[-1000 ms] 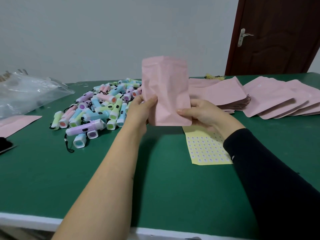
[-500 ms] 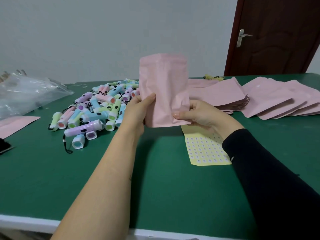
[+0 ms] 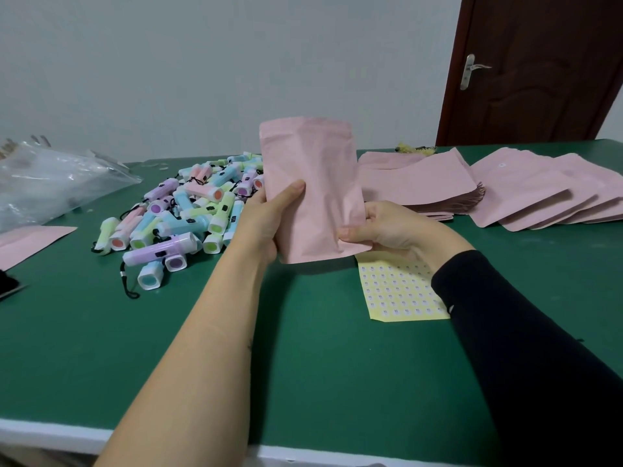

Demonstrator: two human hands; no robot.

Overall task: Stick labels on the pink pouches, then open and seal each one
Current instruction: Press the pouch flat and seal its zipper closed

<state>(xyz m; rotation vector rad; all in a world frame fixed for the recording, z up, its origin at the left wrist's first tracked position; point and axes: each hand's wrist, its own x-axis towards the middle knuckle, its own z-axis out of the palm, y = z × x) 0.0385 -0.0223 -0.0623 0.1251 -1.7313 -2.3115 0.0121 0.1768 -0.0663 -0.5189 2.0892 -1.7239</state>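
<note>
Pink pouch [image 3: 313,176] stands upright above the green tabletop [image 3: 101,348], held up between both hands with its bottom edge clear of the surface. The left hand [image 3: 266,220] grips the pouch's lower left edge, thumb laid across the near face and fingers hidden behind it. The right hand [image 3: 387,227], on an arm in a black sleeve [image 3: 526,348], pinches the lower right corner, where the material is creased and bent. The near face of the pouch is plain; its far face cannot be seen.

Just below the right hand a yellow label sheet [image 3: 397,294] lies flat on the tabletop, its top end covered by the wrist. Behind that hand sits a stack of pouches [image 3: 421,180], and further right a fanned row of pouches [image 3: 539,193]. A pile of pastel flashlights [image 3: 182,210] lies just beyond the left hand. A clear plastic bag [image 3: 50,180] rests at the far left.
</note>
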